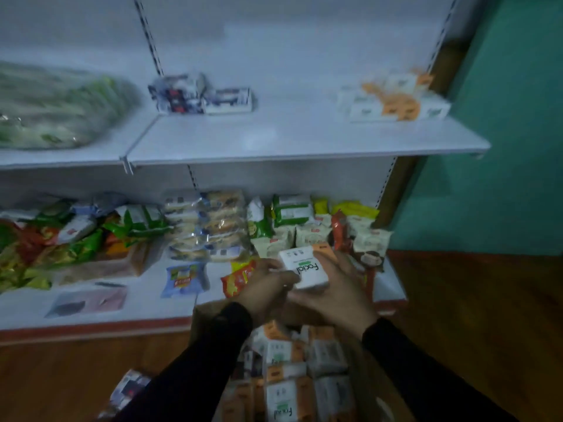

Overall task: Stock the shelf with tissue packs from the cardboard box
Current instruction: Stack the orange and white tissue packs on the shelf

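Hands meet over the box (210, 315), and between them sits a white and orange tissue pack (305, 267) marked "Facial", lifted clear of the stock below. The right hand (338, 292) cups it from underneath and the right side, fingers wrapped round its far edge; the left hand (268, 287) closes in on its left side, fingertips curled onto the near corner. Both sleeves are dark. Down in the box, near the camera, more packs (292, 370) of the same kind lie packed tight in rows. The held pack hangs just in front of the lower shelf (146, 296), which is crowded with snack bags (85, 236) on the left, a stack of clear-wrapped buns (210, 226) in the middle and green, yellow and cream packets (307, 223) on the right. Up on the upper shelf (274, 138), a small cluster of white and orange tissue packs (393, 99) sits at the far right, blurred; dark-printed packs (201, 94) sit mid-shelf, and a big bag of greens (58, 111) at the left. Wooden floor (472, 300) lies to the right, against a green wall (511, 117).
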`<state>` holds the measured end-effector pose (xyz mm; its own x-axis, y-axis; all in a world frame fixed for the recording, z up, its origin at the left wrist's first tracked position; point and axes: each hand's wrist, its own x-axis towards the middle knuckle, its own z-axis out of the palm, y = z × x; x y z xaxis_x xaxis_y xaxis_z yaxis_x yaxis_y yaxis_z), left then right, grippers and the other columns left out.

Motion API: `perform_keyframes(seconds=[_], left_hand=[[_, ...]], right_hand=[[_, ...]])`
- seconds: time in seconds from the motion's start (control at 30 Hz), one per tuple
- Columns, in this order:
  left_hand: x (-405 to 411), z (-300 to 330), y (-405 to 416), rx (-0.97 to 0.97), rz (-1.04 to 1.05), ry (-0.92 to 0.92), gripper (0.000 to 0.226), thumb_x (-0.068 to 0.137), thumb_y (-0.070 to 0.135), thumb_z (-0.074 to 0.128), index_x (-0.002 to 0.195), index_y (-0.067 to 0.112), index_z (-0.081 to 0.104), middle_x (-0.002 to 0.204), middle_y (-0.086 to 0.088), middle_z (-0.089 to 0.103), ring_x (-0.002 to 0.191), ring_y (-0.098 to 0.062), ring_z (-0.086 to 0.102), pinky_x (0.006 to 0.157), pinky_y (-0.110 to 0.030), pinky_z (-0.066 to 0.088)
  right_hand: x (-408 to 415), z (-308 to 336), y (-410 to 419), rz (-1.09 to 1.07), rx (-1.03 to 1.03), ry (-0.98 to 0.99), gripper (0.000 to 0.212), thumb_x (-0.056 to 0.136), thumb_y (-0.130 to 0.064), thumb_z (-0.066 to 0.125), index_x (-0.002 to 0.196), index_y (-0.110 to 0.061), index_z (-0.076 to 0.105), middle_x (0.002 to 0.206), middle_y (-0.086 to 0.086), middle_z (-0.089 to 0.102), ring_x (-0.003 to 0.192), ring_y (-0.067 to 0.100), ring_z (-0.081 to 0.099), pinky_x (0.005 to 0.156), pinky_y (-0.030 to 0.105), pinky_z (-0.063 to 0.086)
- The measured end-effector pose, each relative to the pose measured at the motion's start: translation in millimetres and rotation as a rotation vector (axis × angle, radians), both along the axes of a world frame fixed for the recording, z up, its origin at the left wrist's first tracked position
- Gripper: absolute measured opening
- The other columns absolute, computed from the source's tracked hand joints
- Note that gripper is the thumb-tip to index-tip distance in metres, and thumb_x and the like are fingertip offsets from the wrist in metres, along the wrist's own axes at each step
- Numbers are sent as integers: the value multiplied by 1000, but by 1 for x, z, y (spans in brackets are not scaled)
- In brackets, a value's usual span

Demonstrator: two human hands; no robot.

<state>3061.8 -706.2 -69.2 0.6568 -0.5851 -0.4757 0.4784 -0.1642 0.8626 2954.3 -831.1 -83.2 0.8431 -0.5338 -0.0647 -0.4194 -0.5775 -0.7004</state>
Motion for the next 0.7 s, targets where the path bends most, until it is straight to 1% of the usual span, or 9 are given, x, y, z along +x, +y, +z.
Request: perform_keyframes(seconds=[0.1,0.17,0.2,0.27,0.33,0.4,0.47,0.6,0.7], left_hand=[[-6,64,-15,-87,-104,-79,34,82,3,68,101,17,43,99,-13,70,64,-18,66,61,-31,53],[-5,103,-23,-96,-177,-226,31,84,9,68,106,17,48,99,-10,70,71,-17,65,65,-31,53],[-2,120,-26,-55,-194,-372,30,85,15,68,110,17,51,101,-9,68,75,-16,64,67,-29,52],[11,148,-32,99,-217,-775,38,86,34,66,119,20,53,110,-4,64,87,-14,62,73,-26,51],[31,166,-38,284,-271,-1140,51,88,46,60,131,23,47,124,-1,57,107,-17,58,88,-29,47],[53,176,-49,410,-277,-1357,55,92,48,54,138,21,42,134,-3,51,119,-21,51,95,-32,42],[72,182,-64,477,-257,-1446,58,92,50,51,140,18,43,137,-7,50,122,-23,48,97,-32,39],[110,176,-98,636,-308,-1463,62,92,56,46,140,16,43,140,-9,48,127,-27,43,104,-36,36],[127,168,-120,725,-384,-1474,68,85,67,31,125,16,53,127,-12,54,117,-29,48,97,-38,39]], right_hand=[[-6,57,-15,-86,-129,-172,102,56,-77,72,143,-36,40,159,-5,13,144,20,21,115,31,27],[-10,90,-31,-125,-197,-257,94,61,-71,73,141,-34,42,156,-6,13,142,21,24,115,36,29],[-11,104,-42,-141,-230,-292,93,60,-74,70,140,-33,45,155,-8,14,141,21,25,114,39,31],[-13,132,-65,-181,-289,-344,95,56,-80,61,137,-30,49,152,-9,15,140,22,27,113,42,33],[-14,156,-91,-238,-335,-373,96,55,-82,56,135,-29,51,149,-8,19,138,23,30,113,44,33],[-12,175,-119,-287,-378,-357,94,57,-81,57,135,-29,50,147,-6,22,137,23,31,114,45,30],[-8,189,-145,-332,-414,-309,93,58,-79,57,136,-29,50,148,-3,24,138,25,31,116,44,28],[11,198,-192,-390,-434,-181,95,58,-78,54,139,-30,46,150,-1,25,136,29,32,114,45,29],[25,191,-223,-399,-481,-67,92,60,-79,49,138,-30,48,149,4,29,134,32,33,112,45,30]])
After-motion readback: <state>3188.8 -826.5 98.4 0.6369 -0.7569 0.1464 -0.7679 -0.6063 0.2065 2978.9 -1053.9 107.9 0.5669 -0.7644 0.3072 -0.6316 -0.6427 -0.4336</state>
